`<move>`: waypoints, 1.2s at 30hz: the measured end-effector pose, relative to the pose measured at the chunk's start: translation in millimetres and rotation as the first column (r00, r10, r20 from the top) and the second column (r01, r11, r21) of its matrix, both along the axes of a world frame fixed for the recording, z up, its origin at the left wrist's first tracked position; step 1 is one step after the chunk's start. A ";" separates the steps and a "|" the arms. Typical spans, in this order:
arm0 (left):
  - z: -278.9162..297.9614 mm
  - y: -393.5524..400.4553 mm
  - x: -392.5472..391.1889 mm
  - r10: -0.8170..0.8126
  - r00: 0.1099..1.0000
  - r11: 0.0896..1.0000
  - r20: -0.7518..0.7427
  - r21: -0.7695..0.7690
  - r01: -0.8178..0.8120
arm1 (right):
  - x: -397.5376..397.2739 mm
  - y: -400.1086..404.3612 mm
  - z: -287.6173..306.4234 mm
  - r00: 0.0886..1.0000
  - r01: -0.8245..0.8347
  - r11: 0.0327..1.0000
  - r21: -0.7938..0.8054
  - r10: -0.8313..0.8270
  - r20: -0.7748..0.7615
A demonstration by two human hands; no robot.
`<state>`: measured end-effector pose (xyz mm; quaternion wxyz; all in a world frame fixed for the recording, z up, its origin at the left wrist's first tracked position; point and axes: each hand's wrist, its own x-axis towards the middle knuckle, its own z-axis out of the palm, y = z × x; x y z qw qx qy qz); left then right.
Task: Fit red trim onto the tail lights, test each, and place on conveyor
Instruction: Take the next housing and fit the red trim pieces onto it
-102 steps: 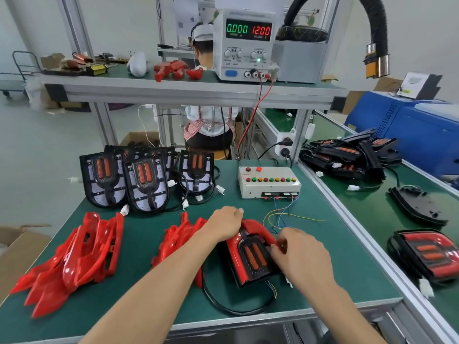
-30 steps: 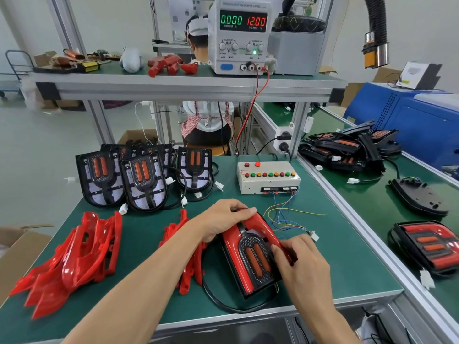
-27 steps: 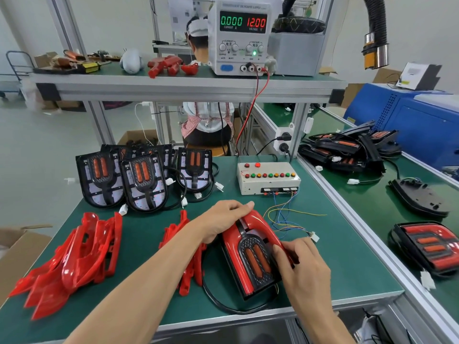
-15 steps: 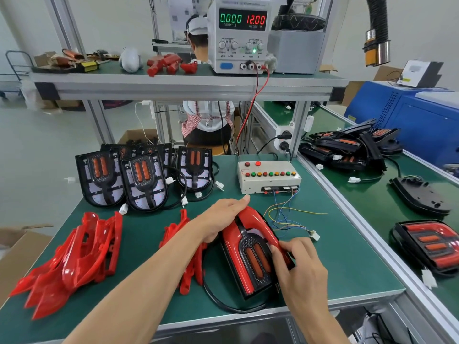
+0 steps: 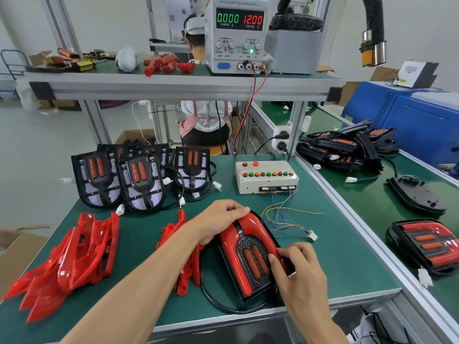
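Two hands work on one tail light [image 5: 250, 256] lying on the green bench [image 5: 347, 264] at its near edge, with the red trim [image 5: 229, 242] already sitting over its black body. The left hand [image 5: 218, 220] lies on the far, rounded end of the trim, fingers curled over the top and pressing down on it. The right hand [image 5: 298, 266] is at the light's right flank, nearer the camera, its fingers [image 5: 280, 259] bent and pinching the trim's right edge against the housing. The light thus lies between the two hands, its two orange lenses facing up. A black cable [image 5: 216, 299] loops from it round its near left side. Left of it stand loose red trims [image 5: 74, 254] in piles; untrimmed lights [image 5: 141, 180] lean farther back. A switch box [image 5: 267, 176] sits beyond, coloured wires [image 5: 285, 219] trailing to a white plug [image 5: 311, 235]. On the conveyor [image 5: 372, 209] to the right rests a finished light [image 5: 429, 247].
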<state>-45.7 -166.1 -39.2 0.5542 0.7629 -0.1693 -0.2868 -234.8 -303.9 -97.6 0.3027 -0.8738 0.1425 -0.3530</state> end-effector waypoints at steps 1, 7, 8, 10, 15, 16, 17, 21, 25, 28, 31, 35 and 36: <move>0.6 0.2 0.1 -0.005 1.000 1.000 0.003 -0.001 0.005 | -0.4 0.4 0.9 1.000 -0.006 1.000 0.013 0.006 -0.004; -0.4 -0.4 -0.1 0.011 1.000 0.999 0.000 -0.038 -0.011 | -0.9 1.7 -0.4 0.996 0.003 0.949 0.315 0.026 -0.087; -1.3 -0.8 -0.6 0.020 1.000 0.999 -0.001 -0.047 -0.020 | -0.8 1.3 0.3 0.994 -0.001 0.924 0.382 0.043 -0.101; -2.8 -1.5 -1.1 0.036 0.999 0.997 -0.002 -0.065 -0.036 | 0.5 -1.8 2.5 0.988 -0.013 0.903 0.428 0.079 -0.136; -1.6 -1.9 1.3 0.068 0.998 0.994 -0.010 -0.085 -0.068 | 3.1 -14.2 10.5 0.945 -0.074 0.904 0.420 0.198 -0.260; -1.8 -2.0 1.6 0.071 0.997 0.993 -0.022 -0.093 -0.073 | 3.2 -16.6 10.1 0.937 -0.084 0.903 0.421 0.215 -0.275; -2.4 -2.4 1.6 0.074 0.997 0.992 -0.033 -0.102 -0.077 | 2.8 -18.8 9.2 0.931 -0.091 0.892 0.442 0.234 -0.280; -5.4 -2.5 2.0 0.086 0.994 0.989 -0.064 -0.118 -0.093 | 2.9 -23.8 10.4 0.909 -0.100 0.852 0.514 0.289 -0.302; -5.3 -0.2 4.5 0.099 0.992 0.984 -0.078 -0.144 -0.109 | 2.3 -26.8 14.6 0.900 -0.105 0.892 0.440 0.273 -0.340; -6.2 -0.6 4.1 0.096 0.993 0.985 -0.062 -0.137 -0.104 | 2.9 -30.6 9.2 0.890 -0.103 0.883 0.458 0.288 -0.354; -6.6 -2.1 4.4 0.099 0.994 0.987 -0.051 -0.123 -0.105 | 3.1 -31.4 8.3 0.876 -0.121 0.861 0.494 0.326 -0.355; -6.7 -3.6 6.9 0.112 0.991 0.985 -0.074 -0.120 -0.121 | 1.5 -28.7 14.3 0.888 -0.146 0.771 0.620 0.378 -0.261; -6.8 -4.2 7.7 0.119 0.991 0.986 -0.068 -0.113 -0.126 | 1.0 -26.8 16.6 0.889 -0.173 0.737 0.653 0.403 -0.219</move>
